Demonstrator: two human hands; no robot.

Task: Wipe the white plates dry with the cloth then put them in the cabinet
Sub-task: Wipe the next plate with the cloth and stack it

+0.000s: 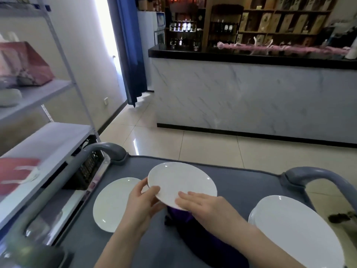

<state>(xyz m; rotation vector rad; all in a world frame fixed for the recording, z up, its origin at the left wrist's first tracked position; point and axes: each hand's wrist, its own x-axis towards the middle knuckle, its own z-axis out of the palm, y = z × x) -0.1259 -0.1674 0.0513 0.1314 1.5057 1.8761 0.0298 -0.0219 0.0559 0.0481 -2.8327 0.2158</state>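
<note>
Left grip (144,202) pinches the rim of the white plate (179,180), held face-up and near level. Right grip (202,205) lies flat-fingered on its near edge, above the purple cloth (181,215).

It looked like a bar or restaurant: a marble-fronted counter (251,97) stood before wooden shelves (289,11) of bottles (183,26) and boxes (267,20), a grey service cart (241,180) nearby.

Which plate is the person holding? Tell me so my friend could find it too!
Look at the grey cart top at the bottom of the picture. The middle plate is the one: it is lifted and tilted, the left hand gripping its rim and the right hand on top, while the left plate and right stack lie flat.
</note>
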